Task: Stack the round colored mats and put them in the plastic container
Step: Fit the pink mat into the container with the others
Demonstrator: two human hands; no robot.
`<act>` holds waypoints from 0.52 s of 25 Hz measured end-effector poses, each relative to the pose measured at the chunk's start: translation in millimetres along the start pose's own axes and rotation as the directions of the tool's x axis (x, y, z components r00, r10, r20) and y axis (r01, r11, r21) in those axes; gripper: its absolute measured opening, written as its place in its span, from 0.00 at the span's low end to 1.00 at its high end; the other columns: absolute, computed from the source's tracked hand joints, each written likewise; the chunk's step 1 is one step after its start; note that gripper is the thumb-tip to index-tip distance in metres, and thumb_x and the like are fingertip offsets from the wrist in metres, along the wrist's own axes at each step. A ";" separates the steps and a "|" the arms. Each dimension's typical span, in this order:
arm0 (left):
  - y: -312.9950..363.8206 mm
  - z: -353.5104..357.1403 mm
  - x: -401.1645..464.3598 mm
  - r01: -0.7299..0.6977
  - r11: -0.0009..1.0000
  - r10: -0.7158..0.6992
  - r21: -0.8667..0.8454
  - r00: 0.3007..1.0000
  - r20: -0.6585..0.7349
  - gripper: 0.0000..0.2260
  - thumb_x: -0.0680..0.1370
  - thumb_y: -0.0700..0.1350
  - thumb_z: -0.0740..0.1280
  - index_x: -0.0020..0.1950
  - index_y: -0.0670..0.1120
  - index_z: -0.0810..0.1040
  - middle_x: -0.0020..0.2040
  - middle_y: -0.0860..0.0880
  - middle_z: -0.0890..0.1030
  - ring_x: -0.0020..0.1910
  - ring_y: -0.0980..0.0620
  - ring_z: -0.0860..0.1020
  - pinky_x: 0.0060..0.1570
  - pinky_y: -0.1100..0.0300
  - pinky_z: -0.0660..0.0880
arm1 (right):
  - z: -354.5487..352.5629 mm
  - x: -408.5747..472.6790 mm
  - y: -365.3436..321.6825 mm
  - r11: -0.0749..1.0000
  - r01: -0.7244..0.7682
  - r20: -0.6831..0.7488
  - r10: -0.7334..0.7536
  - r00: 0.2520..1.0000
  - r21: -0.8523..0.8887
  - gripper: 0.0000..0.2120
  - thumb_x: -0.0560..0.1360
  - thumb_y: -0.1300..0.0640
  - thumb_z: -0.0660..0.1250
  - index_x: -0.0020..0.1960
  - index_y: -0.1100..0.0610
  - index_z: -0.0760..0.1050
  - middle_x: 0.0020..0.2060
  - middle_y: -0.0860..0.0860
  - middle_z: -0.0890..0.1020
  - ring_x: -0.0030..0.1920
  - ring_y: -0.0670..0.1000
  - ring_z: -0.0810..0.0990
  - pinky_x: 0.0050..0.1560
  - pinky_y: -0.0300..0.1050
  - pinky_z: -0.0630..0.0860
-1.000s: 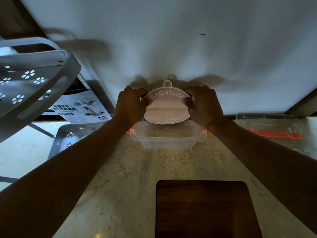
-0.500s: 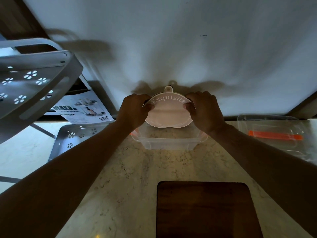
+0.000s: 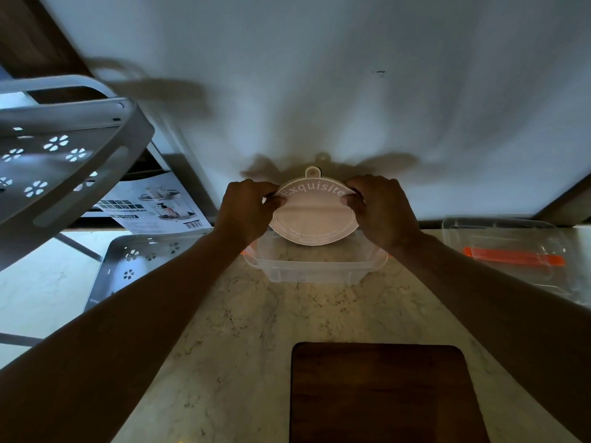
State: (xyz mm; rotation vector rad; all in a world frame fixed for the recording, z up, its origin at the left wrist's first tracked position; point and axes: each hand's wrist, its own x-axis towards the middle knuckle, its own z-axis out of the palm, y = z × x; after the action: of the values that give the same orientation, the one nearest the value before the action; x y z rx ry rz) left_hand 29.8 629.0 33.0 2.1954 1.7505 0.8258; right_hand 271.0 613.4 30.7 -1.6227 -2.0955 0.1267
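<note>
Both my hands grip a pale pink round mat (image 3: 315, 212) over the open plastic container (image 3: 315, 266) on the marble counter (image 3: 230, 340). My left hand (image 3: 248, 211) pinches the mat's left edge, fingers curled behind and thumb in front; my right hand (image 3: 382, 209) pinches the right edge the same way. The mat stands tilted, face toward the camera, its lower edge dipping just inside the container's far rim. "Exquisite" arcs across the top of its face, and a small hanging tab (image 3: 312, 171) sticks up from the top edge. Whether more mats sit stacked behind it, I cannot tell.

The container is clear, with orange clips at its sides. Well to the right lies a clear lid (image 3: 511, 251) with an orange strip. A dark wooden board (image 3: 383, 394) sits on the counter nearer the camera. At left stand a grey rack (image 3: 64, 161) with flower cut-outs and a printed sheet (image 3: 153, 209) leaning against the white wall (image 3: 319, 75).
</note>
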 end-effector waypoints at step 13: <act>-0.1 8.2 3.6 0.028 0.999 -0.027 -0.021 0.999 0.021 0.09 0.75 0.46 0.73 0.54 0.46 0.85 0.54 0.44 0.83 0.51 0.44 0.79 0.54 0.54 0.75 | -1.0 -0.8 -0.9 0.998 -0.025 -0.031 0.023 0.999 -0.060 0.09 0.75 0.53 0.69 0.53 0.55 0.81 0.48 0.55 0.79 0.51 0.59 0.75 0.51 0.50 0.68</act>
State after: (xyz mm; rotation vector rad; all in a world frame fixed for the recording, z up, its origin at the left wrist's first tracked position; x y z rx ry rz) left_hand 34.7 633.9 27.3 2.1541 1.7506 0.8088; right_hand 270.8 612.2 31.7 -1.6747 -2.0761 0.0466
